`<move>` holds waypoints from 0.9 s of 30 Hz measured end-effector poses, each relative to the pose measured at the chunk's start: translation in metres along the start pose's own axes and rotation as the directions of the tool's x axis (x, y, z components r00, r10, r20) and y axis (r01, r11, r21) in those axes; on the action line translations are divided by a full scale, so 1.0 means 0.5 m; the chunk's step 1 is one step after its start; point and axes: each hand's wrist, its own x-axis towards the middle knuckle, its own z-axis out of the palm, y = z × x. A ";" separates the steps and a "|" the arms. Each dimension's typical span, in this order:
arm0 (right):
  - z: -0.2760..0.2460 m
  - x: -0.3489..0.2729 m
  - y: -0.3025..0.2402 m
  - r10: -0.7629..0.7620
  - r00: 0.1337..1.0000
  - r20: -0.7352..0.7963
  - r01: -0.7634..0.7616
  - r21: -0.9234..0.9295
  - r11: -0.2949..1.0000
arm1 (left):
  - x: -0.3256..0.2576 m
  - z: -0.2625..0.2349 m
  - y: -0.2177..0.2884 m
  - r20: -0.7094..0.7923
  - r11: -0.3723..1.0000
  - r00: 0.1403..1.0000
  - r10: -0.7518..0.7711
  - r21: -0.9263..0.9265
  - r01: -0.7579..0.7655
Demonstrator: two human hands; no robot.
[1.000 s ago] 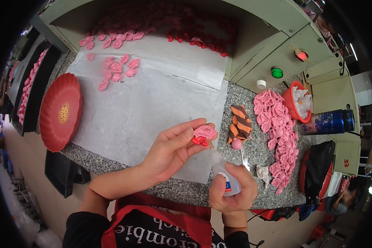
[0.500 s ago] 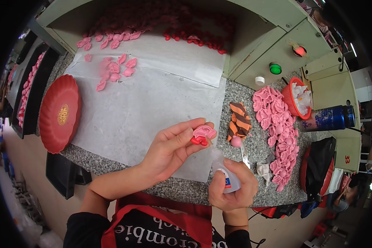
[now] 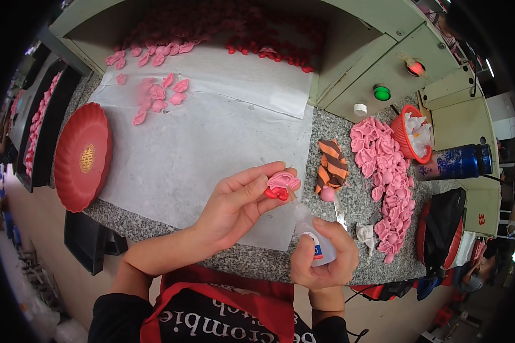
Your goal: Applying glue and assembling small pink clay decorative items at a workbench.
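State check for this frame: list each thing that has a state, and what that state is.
left hand: pinching the pink petal piece
pink petal piece: held up, bottle tip at its underside
right hand: gripping the glue bottle
glue bottle: uncapped, tilted, nozzle up toward the piece
red plate: lying flat, empty
green button: whether lit, cannot tell

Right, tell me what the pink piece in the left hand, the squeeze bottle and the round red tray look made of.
Pink piece: looks like soft moulded plastic or foam, matt, with a petal-like ruffle and glossy red beads beneath.
Squeeze bottle: translucent plastic, light passing through it.
Red tray: probably hard plastic or lacquer, smooth, slightly shiny, scalloped rim.
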 end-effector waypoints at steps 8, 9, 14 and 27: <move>-0.088 0.046 0.066 0.678 0.705 -0.210 -0.495 0.539 0.681 | 0.014 -0.010 0.012 -0.007 0.978 0.994 -0.106 -0.182 0.103; -0.111 0.048 0.103 0.717 0.688 -0.114 -0.512 0.623 0.591 | 0.017 -0.015 0.013 -0.018 0.956 0.987 -0.159 -0.253 0.149; -0.127 0.022 0.216 0.710 0.697 0.097 -0.555 0.701 0.449 | 0.022 -0.021 0.007 0.005 0.899 0.958 -0.287 -0.343 0.272; -0.043 0.040 0.119 0.558 0.826 0.077 -0.560 -0.007 0.829 | 0.009 -0.016 0.008 0.027 0.968 0.979 -0.203 -0.146 0.205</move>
